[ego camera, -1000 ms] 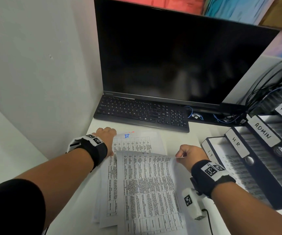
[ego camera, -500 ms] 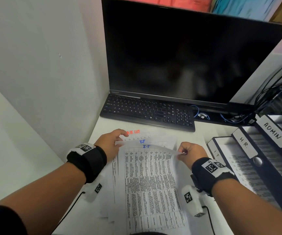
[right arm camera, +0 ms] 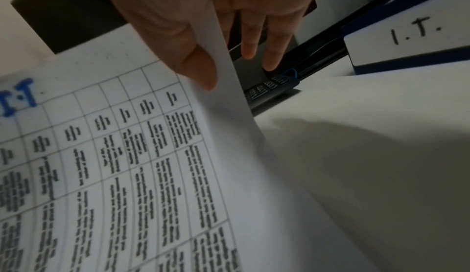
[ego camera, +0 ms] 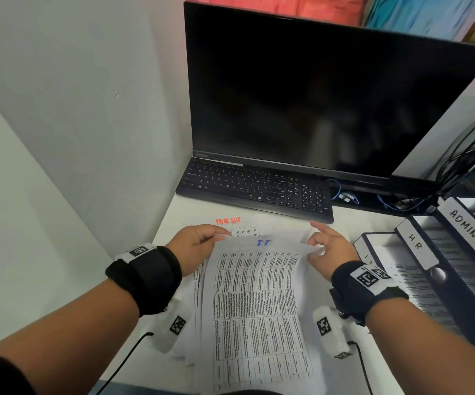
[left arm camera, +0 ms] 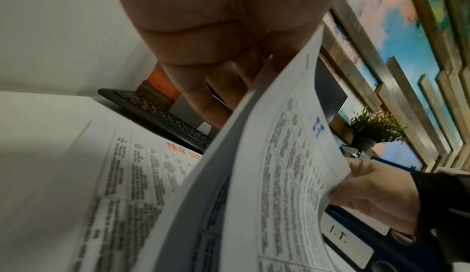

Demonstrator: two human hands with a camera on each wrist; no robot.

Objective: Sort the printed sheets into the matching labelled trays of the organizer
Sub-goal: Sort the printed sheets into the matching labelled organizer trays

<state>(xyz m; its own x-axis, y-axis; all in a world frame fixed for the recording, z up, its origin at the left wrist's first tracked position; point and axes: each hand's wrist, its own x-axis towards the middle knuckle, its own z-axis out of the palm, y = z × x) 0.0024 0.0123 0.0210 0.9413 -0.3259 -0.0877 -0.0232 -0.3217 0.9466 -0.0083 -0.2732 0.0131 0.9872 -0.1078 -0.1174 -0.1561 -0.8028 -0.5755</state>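
Note:
A printed sheet marked "I-T" in blue (ego camera: 259, 295) (left arm camera: 287, 176) (right arm camera: 114, 166) is lifted off the pile of sheets (ego camera: 196, 317) on the white desk. My left hand (ego camera: 199, 246) (left arm camera: 216, 55) pinches its top left corner. My right hand (ego camera: 326, 248) (right arm camera: 203, 35) (left arm camera: 376, 194) pinches its top right corner between thumb and forefinger, other fingers straight. Under it lies a sheet headed in orange (ego camera: 236, 226) (left arm camera: 142, 166). The dark blue organizer (ego camera: 459, 295) stands at the right, with trays labelled I.T. (ego camera: 372, 259) (right arm camera: 412, 39) (left arm camera: 343, 240), H.R (ego camera: 416, 243) and ADMIN (ego camera: 464, 223).
A black keyboard (ego camera: 256, 189) and a dark monitor (ego camera: 330, 89) stand behind the pile. Cables (ego camera: 459, 172) tangle at the back right. A white partition wall (ego camera: 73, 109) closes the left side. A small potted plant (left arm camera: 371, 129) shows in the left wrist view.
My left hand left the desk and took the sheet's top left corner. Both hands raised the I-T sheet off the pile, uncovering the orange-headed sheet.

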